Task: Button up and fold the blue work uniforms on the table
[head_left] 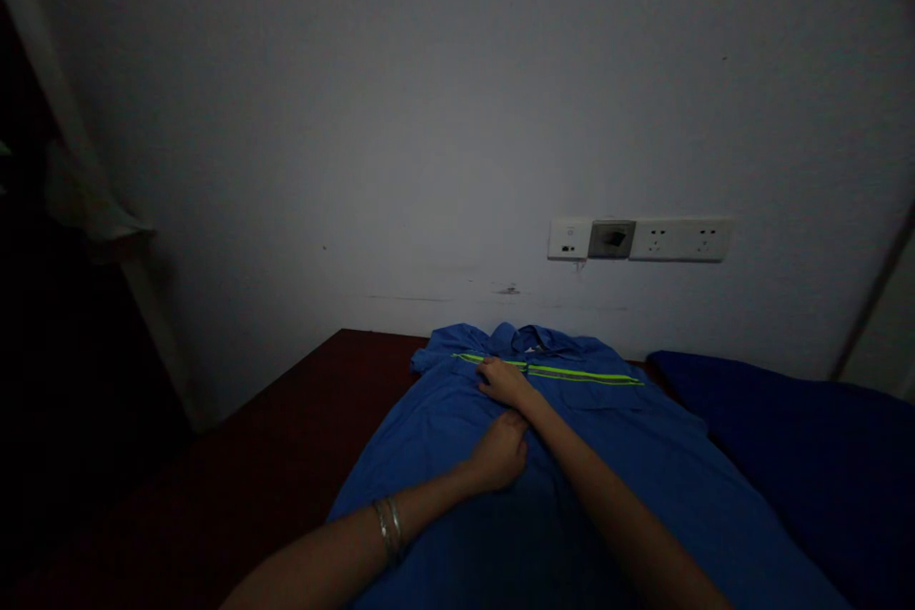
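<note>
Currently, head view: blue shirt [429, 443] lies front-up on the dark red bench [300, 419], long axis running toward the wall [429, 114], collar [502, 339] at the far end. Right hand [506, 383] is nearer the collar, left hand [500, 453] just behind; both look curled on the shirt, cannot tell whether either grip pinches it.

Your blue collared shirt [436, 443] runs past the bottom edge
That edge also crops your left forearm [321, 548] and right forearm [621, 515]; your right hand [504, 383] covers part of the yellow-green stripe [586, 374], your left hand's [500, 451] curled fingertips are hidden, and the dark blue cloth [822, 467] leaves at right.
</note>
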